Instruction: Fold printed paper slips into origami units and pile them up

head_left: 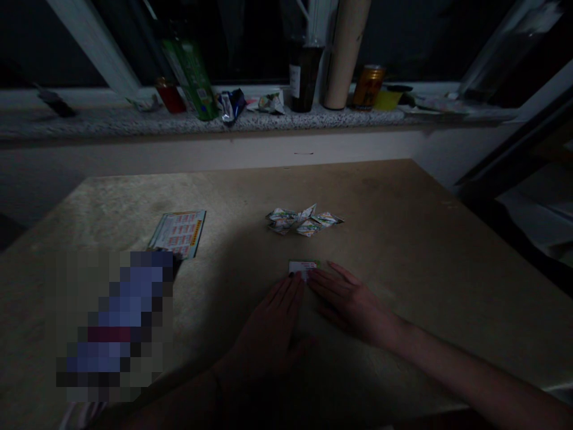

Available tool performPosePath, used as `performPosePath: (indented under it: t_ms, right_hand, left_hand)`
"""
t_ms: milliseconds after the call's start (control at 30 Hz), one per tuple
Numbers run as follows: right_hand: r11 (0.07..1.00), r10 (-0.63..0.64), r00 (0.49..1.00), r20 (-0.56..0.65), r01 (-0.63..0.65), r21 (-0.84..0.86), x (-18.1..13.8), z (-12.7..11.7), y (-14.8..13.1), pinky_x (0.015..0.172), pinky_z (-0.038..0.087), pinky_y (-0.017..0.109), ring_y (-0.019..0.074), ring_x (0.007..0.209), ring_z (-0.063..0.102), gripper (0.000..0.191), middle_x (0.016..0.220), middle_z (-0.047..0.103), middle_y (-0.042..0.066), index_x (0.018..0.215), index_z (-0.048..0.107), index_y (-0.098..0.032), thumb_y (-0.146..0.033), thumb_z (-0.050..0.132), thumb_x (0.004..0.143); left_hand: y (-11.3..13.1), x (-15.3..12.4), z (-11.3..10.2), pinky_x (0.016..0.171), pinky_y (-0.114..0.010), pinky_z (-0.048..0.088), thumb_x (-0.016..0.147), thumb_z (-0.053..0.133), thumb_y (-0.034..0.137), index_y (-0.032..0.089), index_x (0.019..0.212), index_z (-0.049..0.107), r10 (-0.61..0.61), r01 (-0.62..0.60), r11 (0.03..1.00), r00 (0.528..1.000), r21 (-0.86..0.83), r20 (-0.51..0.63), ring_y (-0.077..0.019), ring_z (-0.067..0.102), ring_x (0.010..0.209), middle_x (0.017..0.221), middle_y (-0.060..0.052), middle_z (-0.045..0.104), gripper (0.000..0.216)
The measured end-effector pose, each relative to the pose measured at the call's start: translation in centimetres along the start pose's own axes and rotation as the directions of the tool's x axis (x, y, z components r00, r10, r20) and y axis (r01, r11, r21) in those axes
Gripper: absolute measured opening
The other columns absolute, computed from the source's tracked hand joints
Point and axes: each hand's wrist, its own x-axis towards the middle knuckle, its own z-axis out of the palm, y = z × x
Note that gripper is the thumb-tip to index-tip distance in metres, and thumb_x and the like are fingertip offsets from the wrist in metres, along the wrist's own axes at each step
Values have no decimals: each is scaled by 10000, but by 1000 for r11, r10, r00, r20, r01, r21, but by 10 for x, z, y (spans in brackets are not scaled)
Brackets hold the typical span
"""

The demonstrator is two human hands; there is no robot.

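Note:
Both my hands lie flat on a dim brown table (pixel 403 239), fingers stretched out. The fingertips of my left hand (pixel 271 325) and my right hand (pixel 347 298) press on a small folded piece of printed paper (pixel 303 266) with green and white print. Just beyond it lies a small pile of folded paper pieces (pixel 304 220) in the same print. A printed sheet (pixel 179 232) lies flat to the left.
A blurred-out patch (pixel 114 322) covers something at the table's left front. Behind the table runs a stone sill (pixel 111 119) with a green packet (pixel 190 74), a red jar (pixel 170 95), a dark bottle (pixel 304 74), a cardboard tube (pixel 344 51), a can (pixel 367 86) and wrappers.

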Motion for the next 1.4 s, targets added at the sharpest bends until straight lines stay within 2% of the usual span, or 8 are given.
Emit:
performPosePath:
  t_ms: [200,367,600,800,933,1067,1267,1400]
  right_hand:
    - [1000,0,1000,1,0,-8,1,-3,0,1091,222,489,211,1227,431,431,1308,493,114,1286,444,-138,-277,463,879]
    - [999,-7,1000,-12,7,-32,2,-4,0,1072,256,501,233,1255,388,406,1308,494,106,1250,489,-150,-281,484,866]
    - [998,2,999,-51,-6,-69,4,-5,-2,1059,279,507,251,1248,391,363,1289,501,134,1196,541,-140,-281,495,864]
    - [998,7,998,-68,-11,-62,2,-1,0,1057,269,523,256,1256,377,350,1275,511,132,1175,554,-145,-287,505,859]
    - [998,21,998,-64,-25,-57,2,-4,-1,1069,248,510,247,1255,378,344,1271,512,131,1176,555,-145,-282,497,866]
    - [998,32,998,-57,-35,-57,2,-4,-1,1071,239,509,244,1255,375,343,1274,509,122,1180,554,-158,-286,497,867]
    - [999,19,995,-97,-23,-37,2,-1,1,1045,270,533,255,1227,411,339,1264,517,128,1170,561,-174,-290,520,854]
    - [999,21,994,-104,-24,-28,2,-1,1,1045,268,536,254,1231,409,337,1249,530,122,1174,559,-183,-285,518,856]
  left_hand:
    - [-7,-4,1,1094,-366,168,864,369,525,86,1402,211,11,-12,999,1000,47,15,-231,187,1344,1465,-122,230,712]
    - [-10,-8,4,1083,-431,154,860,315,584,81,1383,270,-52,58,990,998,126,-47,-286,193,1336,1452,-154,249,727]
    - [-12,-9,1,1086,-420,151,877,318,539,74,1384,260,1,4,990,1000,142,-30,-256,216,1331,1431,-144,305,690]
    - [-13,-7,0,1085,-435,127,880,306,545,77,1378,281,-12,20,982,999,187,-40,-279,208,1331,1448,-146,263,685]
    - [-13,-7,-3,1076,-469,128,881,305,545,110,1368,318,-19,26,974,999,225,-37,-292,229,1320,1440,-128,292,653]
    - [-11,-10,-2,1070,-495,122,876,322,542,101,1347,356,-44,68,962,994,263,-96,-305,233,1315,1437,-140,292,646]
    - [-8,-9,1,1062,-447,191,890,329,502,85,1323,390,-41,68,963,993,262,-107,-272,326,1269,1379,-126,402,603]
    - [-9,-9,1,1067,-434,190,896,336,470,92,1334,374,-36,63,963,994,262,-104,-265,301,1287,1395,-113,382,580]
